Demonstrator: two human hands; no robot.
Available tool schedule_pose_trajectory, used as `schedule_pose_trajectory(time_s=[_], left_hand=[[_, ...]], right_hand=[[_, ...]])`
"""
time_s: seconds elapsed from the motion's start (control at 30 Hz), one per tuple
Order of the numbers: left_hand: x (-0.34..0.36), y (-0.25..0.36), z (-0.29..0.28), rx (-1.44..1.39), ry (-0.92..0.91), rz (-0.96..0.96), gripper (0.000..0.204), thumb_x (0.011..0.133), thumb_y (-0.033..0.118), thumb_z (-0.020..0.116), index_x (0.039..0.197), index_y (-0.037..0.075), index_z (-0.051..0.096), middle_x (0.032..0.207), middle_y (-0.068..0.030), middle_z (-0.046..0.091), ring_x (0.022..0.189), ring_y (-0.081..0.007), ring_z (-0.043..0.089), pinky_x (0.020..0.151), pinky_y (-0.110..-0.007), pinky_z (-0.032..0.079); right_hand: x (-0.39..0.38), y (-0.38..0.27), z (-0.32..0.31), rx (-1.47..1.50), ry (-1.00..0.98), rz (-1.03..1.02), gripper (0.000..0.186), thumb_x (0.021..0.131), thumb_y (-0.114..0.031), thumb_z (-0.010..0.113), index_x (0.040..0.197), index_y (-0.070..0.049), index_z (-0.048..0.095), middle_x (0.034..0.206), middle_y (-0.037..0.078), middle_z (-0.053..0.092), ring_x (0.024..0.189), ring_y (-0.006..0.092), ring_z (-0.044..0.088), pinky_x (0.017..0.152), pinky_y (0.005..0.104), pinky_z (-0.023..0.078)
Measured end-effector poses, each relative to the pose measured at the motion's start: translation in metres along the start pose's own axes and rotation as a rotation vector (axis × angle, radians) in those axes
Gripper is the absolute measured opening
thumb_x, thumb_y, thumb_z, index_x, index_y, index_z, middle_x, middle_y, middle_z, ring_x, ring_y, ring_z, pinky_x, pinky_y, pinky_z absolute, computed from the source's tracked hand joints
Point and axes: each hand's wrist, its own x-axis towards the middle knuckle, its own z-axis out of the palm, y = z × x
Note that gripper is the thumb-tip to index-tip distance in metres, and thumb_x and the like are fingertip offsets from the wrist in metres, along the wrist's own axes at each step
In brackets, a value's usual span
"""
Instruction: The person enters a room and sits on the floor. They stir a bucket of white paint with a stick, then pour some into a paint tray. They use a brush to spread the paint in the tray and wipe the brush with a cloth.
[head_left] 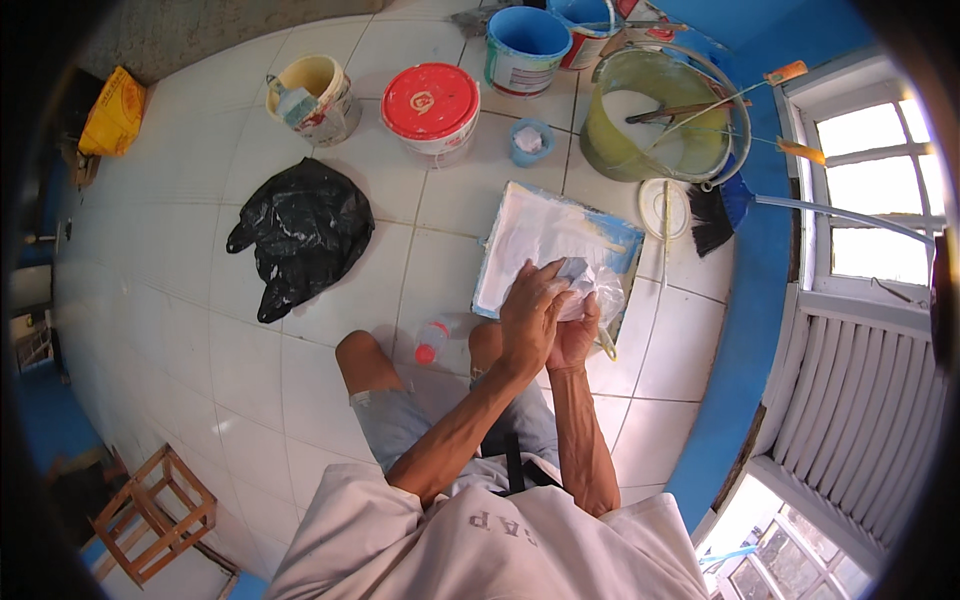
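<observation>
Both hands meet over a paint tray (pixel 520 225), whose surface is coated in white. Between them is a crumpled clear plastic bag (pixel 602 287) with something whitish in it. My left hand (pixel 533 312) is closed on the bag's near left side, fingers pressed against it. From below, my right hand (pixel 574 336) grips the same bag with its fingers curled up around it. The bag hides part of the tray's right side. What exactly lies inside the bag I cannot make out.
Behind the tray stand a small blue cup (pixel 530 143), a red-lidded tub (pixel 431 104), a cream bucket (pixel 318 105), a blue bucket (pixel 527 50) and a large yellowish bucket (pixel 605 135). A black plastic bag (pixel 305 235) and a clear bottle (pixel 432 340) lie left. A broom (pixel 735 200) leans right.
</observation>
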Motion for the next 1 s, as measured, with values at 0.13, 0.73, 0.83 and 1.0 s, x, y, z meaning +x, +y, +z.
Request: schedule_pose_trajectory(time_s=[0.13, 0.73, 0.83, 1.0], left_hand=[[0.011, 0.015, -0.006, -0.038, 0.078, 0.041, 0.017, 0.087, -0.003, 0.069, 0.102, 0.004, 0.064, 0.109, -0.0141, 0.064, 0.104, -0.0307, 0.063, 0.090, -0.043, 0.051], [0.047, 0.047, -0.070, -0.406, -0.066, -0.081, 0.012, 0.087, -0.005, 0.072, 0.096, -0.001, 0.064, 0.095, -0.0076, 0.063, 0.082, -0.0146, 0.060, 0.070, -0.027, 0.050], [0.051, 0.049, -0.076, -0.369, -0.067, -0.064, 0.013, 0.086, -0.006, 0.072, 0.096, -0.001, 0.064, 0.092, -0.0076, 0.064, 0.080, -0.0143, 0.060, 0.070, -0.026, 0.050], [0.050, 0.054, -0.089, -0.324, -0.110, -0.130, 0.010, 0.087, -0.002, 0.073, 0.094, -0.001, 0.065, 0.092, -0.0056, 0.064, 0.081, -0.0123, 0.057, 0.074, -0.025, 0.047]], right_hand=[[0.000, 0.003, 0.030, -0.074, -0.065, -0.044, 0.057, 0.097, -0.042, 0.057, 0.142, -0.007, 0.048, 0.139, 0.012, 0.056, 0.129, 0.0279, 0.053, 0.111, 0.0445, 0.041], [-0.039, -0.058, 0.167, -1.673, -0.281, -0.502, 0.040, 0.094, -0.006, 0.065, 0.133, -0.005, 0.061, 0.132, 0.010, 0.063, 0.125, 0.0242, 0.056, 0.108, 0.0381, 0.041], [-0.025, -0.057, 0.176, -1.649, -0.378, -0.325, 0.033, 0.099, -0.015, 0.062, 0.130, -0.003, 0.063, 0.127, 0.010, 0.066, 0.117, 0.0218, 0.060, 0.102, 0.0355, 0.044], [0.010, -0.082, 0.073, -1.679, 0.216, -0.459, 0.028, 0.101, -0.023, 0.057, 0.115, 0.000, 0.067, 0.101, 0.014, 0.073, 0.096, 0.0250, 0.069, 0.084, 0.0391, 0.052]])
